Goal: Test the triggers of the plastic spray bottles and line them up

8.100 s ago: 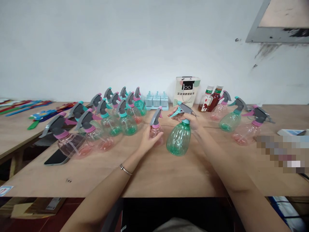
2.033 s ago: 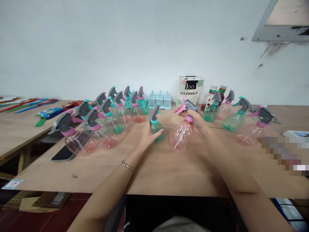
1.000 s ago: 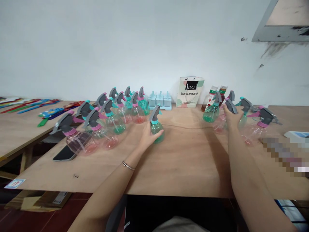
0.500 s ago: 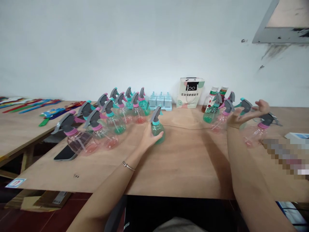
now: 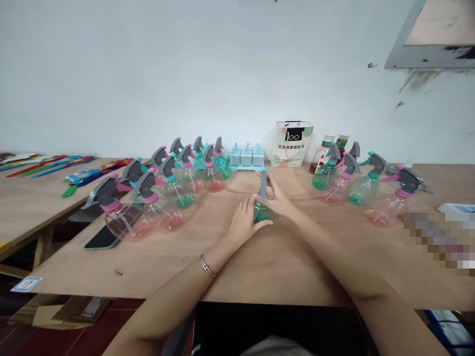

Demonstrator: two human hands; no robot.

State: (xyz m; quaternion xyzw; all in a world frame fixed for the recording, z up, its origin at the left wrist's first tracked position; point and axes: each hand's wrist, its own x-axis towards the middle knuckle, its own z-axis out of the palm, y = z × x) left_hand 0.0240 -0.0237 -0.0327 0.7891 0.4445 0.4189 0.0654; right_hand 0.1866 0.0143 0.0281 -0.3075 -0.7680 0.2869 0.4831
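A green spray bottle with a grey trigger head stands upright on the table in front of me. My left hand is wrapped round its round body from the left, thumb across the front. From the right, my right hand grips the bottle at its neck, just under the head; the collar is hidden by the fingers. To the left stand several pink and green spray bottles, the closest being a clear pink one. More of them are on the right, among them a green one and a pink one.
At the back are a light-blue ice-pop mould, a paper bag and red-brown drink bottles. A phone lies partly behind the left bottles. Colourful flat strips lie on the left table. A blurred patch covers the right side.
My right hand has come from over the right-hand bottles to the neck of the green spray bottle. The bottle and my left hand have shifted slightly right, and its head has turned.
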